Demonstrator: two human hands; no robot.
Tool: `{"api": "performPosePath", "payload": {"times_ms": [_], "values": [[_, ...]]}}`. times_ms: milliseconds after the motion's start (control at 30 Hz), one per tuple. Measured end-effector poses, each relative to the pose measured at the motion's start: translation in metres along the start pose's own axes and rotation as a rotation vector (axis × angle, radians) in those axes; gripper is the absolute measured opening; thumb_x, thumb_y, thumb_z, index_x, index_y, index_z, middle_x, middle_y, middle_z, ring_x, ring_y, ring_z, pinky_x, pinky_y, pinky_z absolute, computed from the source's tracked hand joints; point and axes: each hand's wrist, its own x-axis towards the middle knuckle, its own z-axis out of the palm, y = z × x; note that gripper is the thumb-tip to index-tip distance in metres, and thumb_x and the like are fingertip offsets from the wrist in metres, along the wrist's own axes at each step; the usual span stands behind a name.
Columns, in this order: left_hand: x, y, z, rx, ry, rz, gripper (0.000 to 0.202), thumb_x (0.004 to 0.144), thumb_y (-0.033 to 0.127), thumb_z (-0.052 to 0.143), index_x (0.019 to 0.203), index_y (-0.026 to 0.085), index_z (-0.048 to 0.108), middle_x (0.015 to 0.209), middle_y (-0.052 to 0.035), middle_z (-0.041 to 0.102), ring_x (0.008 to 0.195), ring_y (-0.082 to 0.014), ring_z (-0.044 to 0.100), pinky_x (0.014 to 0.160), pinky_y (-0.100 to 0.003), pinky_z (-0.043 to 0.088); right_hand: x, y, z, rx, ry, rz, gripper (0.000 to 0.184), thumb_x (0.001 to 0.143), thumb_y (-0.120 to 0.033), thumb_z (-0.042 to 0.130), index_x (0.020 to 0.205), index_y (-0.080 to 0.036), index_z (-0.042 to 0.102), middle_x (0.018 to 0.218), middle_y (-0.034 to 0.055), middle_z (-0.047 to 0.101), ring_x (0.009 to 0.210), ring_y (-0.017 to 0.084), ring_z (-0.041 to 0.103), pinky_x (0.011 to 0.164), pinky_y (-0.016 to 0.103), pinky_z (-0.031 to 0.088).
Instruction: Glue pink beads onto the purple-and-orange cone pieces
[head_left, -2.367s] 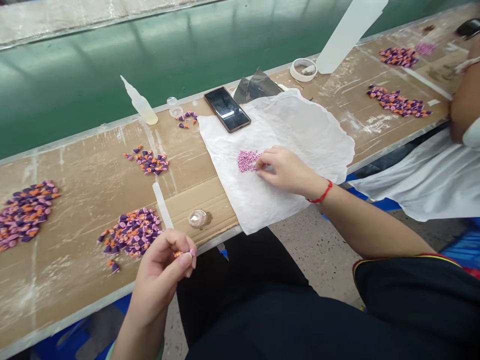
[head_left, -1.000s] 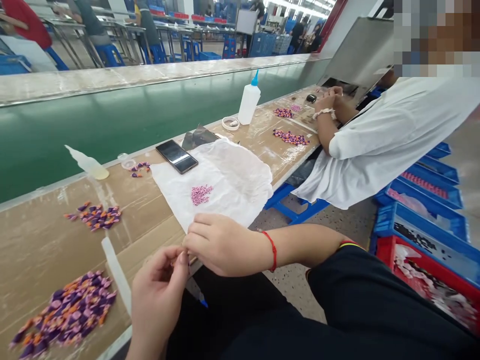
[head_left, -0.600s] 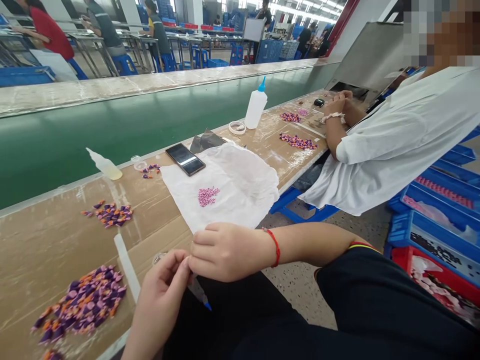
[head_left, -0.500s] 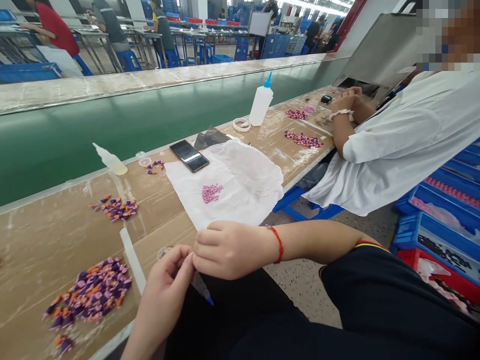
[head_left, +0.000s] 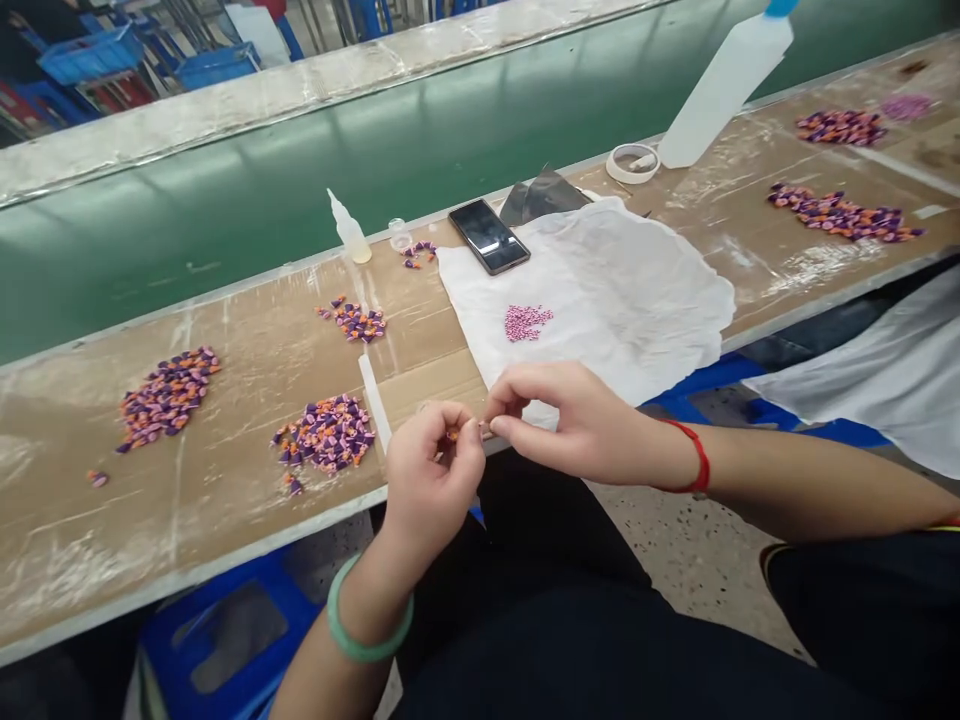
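My left hand point(head_left: 433, 470), with a pale green bangle on the wrist, pinches a small orange-and-purple piece point(head_left: 454, 433) in its fingertips. My right hand point(head_left: 577, 425), wearing a red string bracelet, reaches in from the right, with thumb and forefinger pinched beside that piece. Anything between those fingertips is too small to make out. Both hands are over the bench's near edge. A little pile of pink beads point(head_left: 527, 322) lies on a crumpled white tissue point(head_left: 637, 280), just beyond my right hand. A heap of purple-and-orange pieces point(head_left: 326, 435) lies left of my left hand.
More purple-and-orange heaps point(head_left: 166, 385) lie along the cardboard-covered bench point(head_left: 225, 520). A black phone point(head_left: 487, 235), small glue bottle point(head_left: 349, 230), tape roll point(head_left: 632, 163) and large white bottle point(head_left: 724, 85) stand at the back. A co-worker's white sleeve point(head_left: 862, 380) shows right.
The view has tilted down from the long hall and co-worker to the bench. My hands have moved apart slightly, with the right fingertips now pinched beside the small piece and the left wrist's bangle showing.
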Motion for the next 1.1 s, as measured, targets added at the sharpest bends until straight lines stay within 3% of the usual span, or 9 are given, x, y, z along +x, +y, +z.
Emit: {"api": "performPosePath", "payload": {"times_ms": [100, 233, 367, 533, 667, 833, 967, 1100], "values": [[0.000, 0.002, -0.002, 0.092, -0.008, 0.096, 0.017, 0.085, 0.018, 0.053, 0.068, 0.020, 0.054, 0.058, 0.0036, 0.053, 0.052, -0.0100, 0.046, 0.052, -0.022, 0.037, 0.002, -0.003, 0.002, 0.087, -0.027, 0.083, 0.009, 0.084, -0.013, 0.057, 0.076, -0.016, 0.061, 0.071, -0.0011, 0.064, 0.064, 0.010, 0.056, 0.060, 0.022, 0.045], [0.000, 0.004, -0.004, 0.111, -0.055, 0.104, 0.018, 0.084, 0.018, 0.054, 0.067, 0.021, 0.053, 0.056, 0.0039, 0.051, 0.051, -0.0101, 0.046, 0.051, -0.022, 0.037, 0.004, -0.003, 0.003, 0.101, -0.036, 0.095, 0.009, 0.080, -0.012, 0.056, 0.072, -0.016, 0.059, 0.068, -0.0018, 0.061, 0.062, 0.010, 0.053, 0.059, 0.021, 0.043], [-0.002, 0.000, -0.008, -0.062, -0.075, 0.006, 0.015, 0.089, 0.023, 0.056, 0.074, 0.020, 0.057, 0.063, 0.0016, 0.058, 0.055, -0.0108, 0.052, 0.053, -0.022, 0.042, 0.005, -0.003, 0.000, 0.119, -0.079, 0.080, 0.012, 0.082, -0.012, 0.054, 0.071, -0.016, 0.058, 0.067, -0.0020, 0.060, 0.062, 0.010, 0.052, 0.058, 0.021, 0.042], [-0.009, -0.015, -0.024, -0.316, -0.010, -0.144, 0.015, 0.090, 0.029, 0.065, 0.080, 0.019, 0.063, 0.066, 0.0010, 0.063, 0.053, -0.0090, 0.053, 0.049, -0.020, 0.044, 0.012, 0.001, 0.002, 0.056, -0.124, 0.013, 0.014, 0.086, -0.011, 0.053, 0.073, -0.017, 0.054, 0.068, -0.0023, 0.057, 0.063, 0.009, 0.050, 0.060, 0.021, 0.041], [-0.019, -0.032, -0.038, -0.366, 0.001, -0.259, 0.014, 0.082, 0.028, 0.074, 0.080, 0.017, 0.067, 0.063, 0.0011, 0.064, 0.048, -0.0083, 0.054, 0.045, -0.019, 0.045, 0.031, 0.019, 0.011, -0.127, -0.164, -0.142, 0.013, 0.091, -0.015, 0.050, 0.078, -0.018, 0.052, 0.071, -0.0011, 0.056, 0.064, 0.011, 0.047, 0.062, 0.024, 0.038], [-0.029, -0.049, -0.043, -0.362, -0.003, -0.389, 0.019, 0.076, 0.031, 0.078, 0.077, 0.017, 0.066, 0.059, 0.0016, 0.062, 0.048, -0.0093, 0.056, 0.046, -0.019, 0.048, 0.060, 0.041, 0.025, -0.599, -0.350, -0.346, 0.018, 0.092, -0.015, 0.045, 0.076, -0.018, 0.050, 0.070, 0.0032, 0.053, 0.069, 0.017, 0.043, 0.064, 0.029, 0.032], [-0.030, -0.056, -0.043, -0.398, 0.011, -0.424, 0.019, 0.075, 0.031, 0.078, 0.076, 0.016, 0.066, 0.059, 0.0015, 0.062, 0.047, -0.0083, 0.054, 0.046, -0.020, 0.047, 0.071, 0.038, 0.029, -0.799, -0.513, -0.403, 0.016, 0.092, -0.015, 0.051, 0.077, -0.017, 0.053, 0.069, 0.0038, 0.053, 0.072, 0.019, 0.045, 0.061, 0.030, 0.027], [-0.028, -0.058, -0.043, -0.423, 0.010, -0.435, 0.018, 0.075, 0.030, 0.078, 0.076, 0.016, 0.065, 0.059, 0.0017, 0.061, 0.047, -0.0083, 0.053, 0.046, -0.020, 0.045, 0.075, 0.032, 0.030, -0.885, -0.570, -0.427, 0.013, 0.090, -0.015, 0.057, 0.078, -0.017, 0.056, 0.069, 0.0038, 0.054, 0.071, 0.019, 0.044, 0.059, 0.030, 0.026]]}}
